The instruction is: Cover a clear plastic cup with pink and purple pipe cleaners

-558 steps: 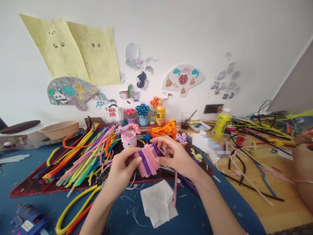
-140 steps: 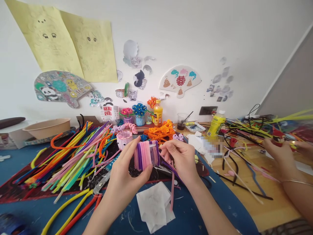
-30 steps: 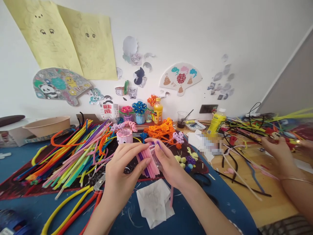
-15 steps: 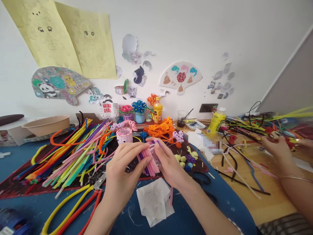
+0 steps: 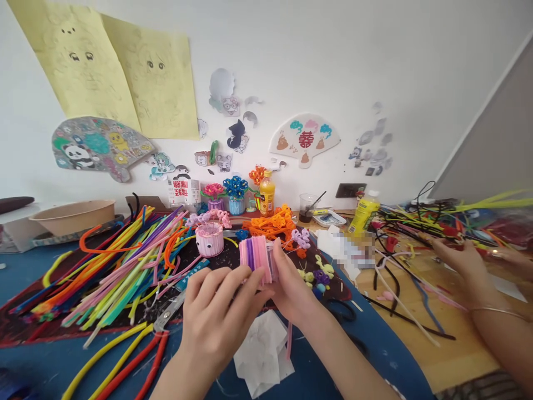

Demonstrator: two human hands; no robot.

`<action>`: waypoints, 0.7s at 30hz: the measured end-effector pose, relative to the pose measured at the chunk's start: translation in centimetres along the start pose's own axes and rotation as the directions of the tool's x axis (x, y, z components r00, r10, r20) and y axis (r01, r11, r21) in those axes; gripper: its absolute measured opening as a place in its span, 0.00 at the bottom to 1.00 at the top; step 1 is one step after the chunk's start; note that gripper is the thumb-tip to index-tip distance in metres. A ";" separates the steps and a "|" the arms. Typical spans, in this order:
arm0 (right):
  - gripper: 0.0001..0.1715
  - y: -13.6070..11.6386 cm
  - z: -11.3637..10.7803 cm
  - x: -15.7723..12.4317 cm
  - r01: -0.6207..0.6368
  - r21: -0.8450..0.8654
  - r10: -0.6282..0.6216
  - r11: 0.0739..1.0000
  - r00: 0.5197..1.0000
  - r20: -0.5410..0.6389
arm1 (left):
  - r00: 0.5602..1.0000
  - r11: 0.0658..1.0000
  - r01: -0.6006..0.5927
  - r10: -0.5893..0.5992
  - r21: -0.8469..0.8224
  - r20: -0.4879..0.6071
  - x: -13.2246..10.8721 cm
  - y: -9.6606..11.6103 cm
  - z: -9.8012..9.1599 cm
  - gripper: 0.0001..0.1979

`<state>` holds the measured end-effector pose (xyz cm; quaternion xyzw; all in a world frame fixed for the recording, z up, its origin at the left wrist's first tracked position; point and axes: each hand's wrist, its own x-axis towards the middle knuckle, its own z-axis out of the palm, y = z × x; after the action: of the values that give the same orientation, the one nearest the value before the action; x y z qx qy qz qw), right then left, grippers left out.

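A small cylinder covered in pink and purple pipe-cleaner strips (image 5: 257,256) is held up at the centre. My right hand (image 5: 291,283) grips it from the right, thumb along its side. My left hand (image 5: 229,303) is curled at its lower left, fingertips touching the lower edge of the strips. Behind it stands a pink pot with two googly eyes (image 5: 210,240). Under my hands lies a crumpled white tissue (image 5: 260,355), with a pink strip beside it. Scissors (image 5: 164,319) lie open to the left of my left hand.
Many coloured pipe cleaners (image 5: 120,266) cover the left of the table. Behind are pipe-cleaner flowers (image 5: 236,189), an orange bottle (image 5: 267,194) and a yellow bottle (image 5: 363,214). At right, another person's hands (image 5: 462,264) work over a wooden surface.
The striped cylinder has been raised and turned, so its strips show more fully. My left hand has shifted down from its top to its lower edge. The view has moved slightly.
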<state>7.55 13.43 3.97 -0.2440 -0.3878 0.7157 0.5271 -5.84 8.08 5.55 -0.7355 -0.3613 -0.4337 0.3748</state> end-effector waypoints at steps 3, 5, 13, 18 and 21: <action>0.34 0.0 0.2 -0.1 0.019 0.001 -0.019 1.000 0.999 -0.033 | 0.997 0.996 -0.067 0.065 0.058 0.028 -0.5 0.1 0.0 0.13; 0.33 0.1 0.3 -0.1 0.019 0.015 -0.019 1.000 0.999 -0.033 | 0.996 0.995 -0.071 0.068 0.077 0.050 -0.9 0.1 0.1 0.15; 0.26 -0.1 0.2 -0.3 0.033 0.049 -0.035 0.998 0.999 0.041 | 0.999 0.998 -0.048 0.048 0.026 0.019 -0.8 0.0 0.1 0.16; 0.23 -0.7 0.3 -0.4 0.027 0.082 -0.029 0.996 0.999 0.026 | 1.000 0.999 -0.007 0.007 0.031 -0.005 -0.1 0.3 0.1 0.14; 0.22 -0.8 0.3 -0.4 0.028 0.106 -0.030 0.994 0.999 0.023 | 1.000 0.998 0.023 -0.023 0.050 -0.016 0.0 0.5 0.1 0.13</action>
<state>7.93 13.11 4.76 -0.2015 -0.3595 0.7304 0.5448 -5.38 7.97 5.37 -0.7182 -0.3777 -0.4344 0.3910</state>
